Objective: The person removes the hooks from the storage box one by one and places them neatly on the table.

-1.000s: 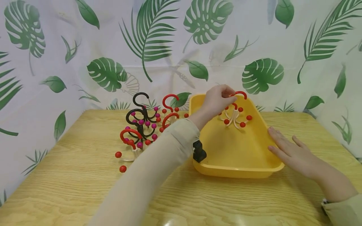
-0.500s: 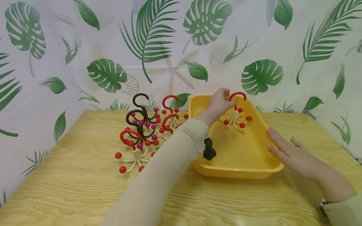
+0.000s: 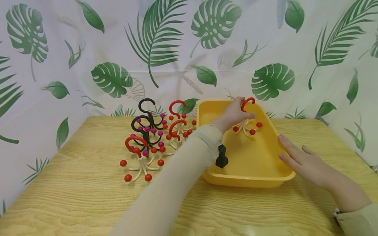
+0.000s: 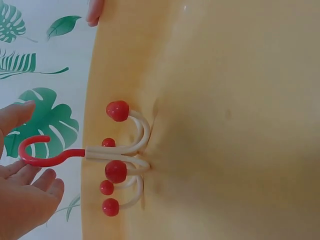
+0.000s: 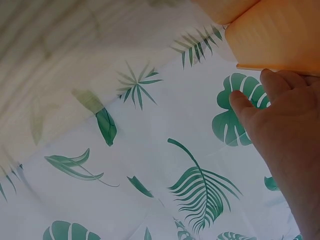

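A multi-arm hook hanger with a red hook, pale curved arms and red ball tips stands upright in the far part of a yellow tray. My left hand reaches over it. In the left wrist view, the hanger has its hook between my spread thumb and loosely bent fingers. The fingers lie at the hook's lower side; whether they touch it I cannot tell. My right hand, fingers straight, rests against the tray's right side. The right wrist view shows this hand by the tray's edge.
Left of the tray, several similar hangers stand on the wooden table: black ones with magenta tips and red ones with pale arms. My left sleeve partly covers one. A leaf-patterned cloth hangs behind the table.
My left hand's thumb and fingers have come off the red hook, then moved slightly right around it. The hook has turned; the hanger's arms stay in place. My right hand stays at the tray.
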A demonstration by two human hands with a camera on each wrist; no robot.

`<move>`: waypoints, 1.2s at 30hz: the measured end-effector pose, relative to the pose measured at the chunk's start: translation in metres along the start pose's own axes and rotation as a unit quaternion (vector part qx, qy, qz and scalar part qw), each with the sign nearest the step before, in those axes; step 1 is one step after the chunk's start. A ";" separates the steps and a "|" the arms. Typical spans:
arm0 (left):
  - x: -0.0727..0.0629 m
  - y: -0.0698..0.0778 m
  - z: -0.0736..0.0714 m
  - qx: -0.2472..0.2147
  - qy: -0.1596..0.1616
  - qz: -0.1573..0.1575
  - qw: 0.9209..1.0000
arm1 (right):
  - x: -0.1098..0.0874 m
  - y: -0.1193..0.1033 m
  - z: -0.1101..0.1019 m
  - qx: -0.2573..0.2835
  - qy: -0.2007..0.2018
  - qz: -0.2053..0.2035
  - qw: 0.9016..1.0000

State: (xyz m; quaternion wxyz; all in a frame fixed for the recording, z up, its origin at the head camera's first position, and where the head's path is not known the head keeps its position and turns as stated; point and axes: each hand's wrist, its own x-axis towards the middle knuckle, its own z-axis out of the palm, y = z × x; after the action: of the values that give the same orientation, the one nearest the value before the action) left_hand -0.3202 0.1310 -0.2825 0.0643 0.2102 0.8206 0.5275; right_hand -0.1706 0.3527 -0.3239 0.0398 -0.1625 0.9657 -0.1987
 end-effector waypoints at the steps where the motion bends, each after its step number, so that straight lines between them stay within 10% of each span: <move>1: 0.001 0.000 0.002 0.003 0.003 0.001 1.000 | 0.000 0.000 0.000 0.000 0.000 -0.001 1.000; 11: 0.002 -0.004 0.009 -0.060 0.047 0.009 0.997 | 0.001 0.001 0.001 0.000 0.003 -0.007 1.000; 22: -0.012 0.004 0.002 -0.014 0.064 0.028 0.997 | 0.001 0.000 0.001 0.001 0.001 0.000 1.000; 36: -0.050 0.043 -0.026 0.014 0.054 0.105 0.993 | 0.002 0.000 0.001 0.010 -0.009 0.007 1.000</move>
State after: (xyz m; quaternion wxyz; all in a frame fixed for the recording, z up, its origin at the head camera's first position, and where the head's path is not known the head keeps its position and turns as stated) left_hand -0.2715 0.1034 -0.2384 -0.0389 0.2669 0.8035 0.5307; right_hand -0.1726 0.3518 -0.3254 0.0511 -0.1573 0.9644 -0.2064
